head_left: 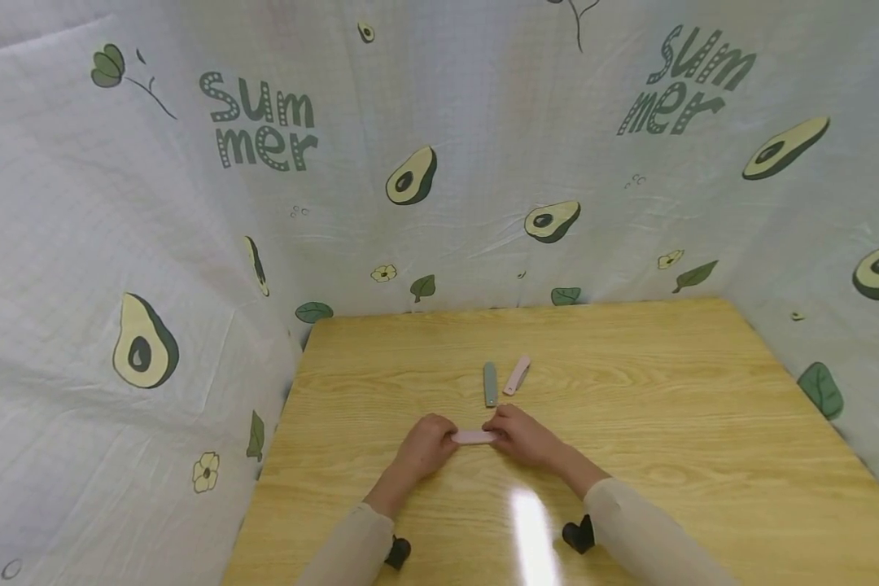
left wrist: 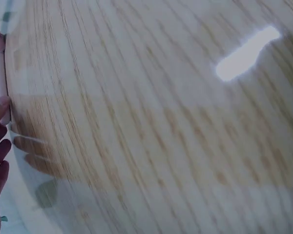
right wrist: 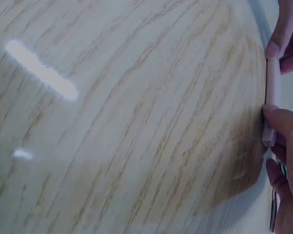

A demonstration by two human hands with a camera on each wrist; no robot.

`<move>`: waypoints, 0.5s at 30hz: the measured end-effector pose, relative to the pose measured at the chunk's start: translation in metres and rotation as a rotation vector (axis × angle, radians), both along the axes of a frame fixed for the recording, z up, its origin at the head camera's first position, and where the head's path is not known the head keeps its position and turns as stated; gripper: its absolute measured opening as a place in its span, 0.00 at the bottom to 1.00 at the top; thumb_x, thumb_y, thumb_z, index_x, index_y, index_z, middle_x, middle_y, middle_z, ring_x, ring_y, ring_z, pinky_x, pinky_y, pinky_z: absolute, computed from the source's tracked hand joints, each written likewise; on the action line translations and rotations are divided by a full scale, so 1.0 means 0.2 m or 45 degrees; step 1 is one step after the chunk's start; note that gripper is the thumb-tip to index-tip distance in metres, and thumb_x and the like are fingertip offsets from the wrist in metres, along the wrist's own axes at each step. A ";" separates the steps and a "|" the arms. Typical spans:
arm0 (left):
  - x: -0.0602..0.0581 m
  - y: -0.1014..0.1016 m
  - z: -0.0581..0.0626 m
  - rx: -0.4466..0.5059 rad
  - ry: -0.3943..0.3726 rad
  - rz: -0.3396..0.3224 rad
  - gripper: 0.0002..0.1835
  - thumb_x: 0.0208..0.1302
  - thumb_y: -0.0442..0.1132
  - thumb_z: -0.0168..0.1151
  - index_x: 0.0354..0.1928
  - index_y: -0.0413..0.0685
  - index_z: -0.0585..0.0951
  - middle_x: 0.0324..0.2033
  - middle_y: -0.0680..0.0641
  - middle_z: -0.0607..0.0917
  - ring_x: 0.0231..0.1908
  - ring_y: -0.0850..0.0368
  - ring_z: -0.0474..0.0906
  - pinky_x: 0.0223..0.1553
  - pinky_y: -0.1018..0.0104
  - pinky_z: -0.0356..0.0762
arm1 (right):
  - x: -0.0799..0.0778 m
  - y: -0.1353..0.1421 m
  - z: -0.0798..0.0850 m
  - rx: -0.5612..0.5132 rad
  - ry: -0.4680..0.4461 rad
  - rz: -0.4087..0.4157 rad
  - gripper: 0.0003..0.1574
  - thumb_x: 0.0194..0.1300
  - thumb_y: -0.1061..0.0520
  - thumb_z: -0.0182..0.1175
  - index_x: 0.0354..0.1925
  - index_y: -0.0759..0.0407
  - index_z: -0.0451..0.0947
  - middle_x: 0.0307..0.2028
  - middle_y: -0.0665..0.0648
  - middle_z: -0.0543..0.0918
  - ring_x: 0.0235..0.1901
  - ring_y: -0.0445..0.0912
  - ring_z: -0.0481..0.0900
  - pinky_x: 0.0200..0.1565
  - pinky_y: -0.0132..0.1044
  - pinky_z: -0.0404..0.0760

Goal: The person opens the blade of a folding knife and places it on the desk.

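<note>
A slim pink folding knife, folded, lies crosswise between both hands, close over the table. My left hand pinches its left end between thumb and fingers. At the other end my right hand pinches it the same way, thumb on the near side. The right wrist view shows the pink knife edge-on, with both thumbs against it. Just beyond the right hand lie a grey-green folding knife and a second pink one, tilted to the right.
The wood-grain table reflects a bright strip of light near its front. A white cloth printed with avocados and leaves hangs behind it and along both sides. Black wrist-camera mounts sit under the sleeves.
</note>
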State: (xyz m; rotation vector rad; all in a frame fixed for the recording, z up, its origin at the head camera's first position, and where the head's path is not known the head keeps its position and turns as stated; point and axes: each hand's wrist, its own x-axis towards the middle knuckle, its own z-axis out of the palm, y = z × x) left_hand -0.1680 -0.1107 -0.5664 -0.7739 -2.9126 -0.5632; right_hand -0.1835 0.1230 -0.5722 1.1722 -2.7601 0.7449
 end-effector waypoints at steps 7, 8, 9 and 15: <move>0.00 0.04 -0.01 -0.024 -0.049 -0.021 0.07 0.61 0.40 0.66 0.39 0.46 0.85 0.39 0.50 0.85 0.42 0.56 0.80 0.45 0.65 0.80 | 0.00 0.03 0.01 -0.048 -0.054 -0.029 0.10 0.60 0.61 0.66 0.42 0.61 0.83 0.35 0.52 0.76 0.36 0.42 0.73 0.38 0.33 0.76; 0.00 0.05 -0.01 -0.024 -0.060 -0.018 0.07 0.62 0.40 0.66 0.39 0.47 0.85 0.39 0.50 0.85 0.42 0.56 0.80 0.45 0.65 0.80 | 0.01 0.04 0.01 -0.056 -0.059 -0.040 0.10 0.59 0.62 0.67 0.42 0.60 0.82 0.36 0.52 0.76 0.37 0.42 0.73 0.39 0.34 0.77; 0.00 0.06 -0.01 -0.020 -0.076 -0.013 0.07 0.63 0.41 0.65 0.40 0.47 0.84 0.38 0.51 0.85 0.42 0.57 0.80 0.45 0.65 0.80 | 0.01 0.04 0.01 -0.063 -0.072 -0.050 0.10 0.59 0.62 0.67 0.42 0.60 0.82 0.36 0.52 0.76 0.37 0.42 0.73 0.39 0.35 0.77; 0.00 0.08 0.01 0.023 -0.127 -0.016 0.06 0.63 0.40 0.65 0.39 0.49 0.81 0.36 0.51 0.83 0.40 0.57 0.78 0.42 0.65 0.79 | 0.01 0.07 0.02 -0.124 -0.270 -0.086 0.11 0.61 0.61 0.65 0.44 0.58 0.81 0.36 0.52 0.80 0.35 0.40 0.74 0.38 0.33 0.76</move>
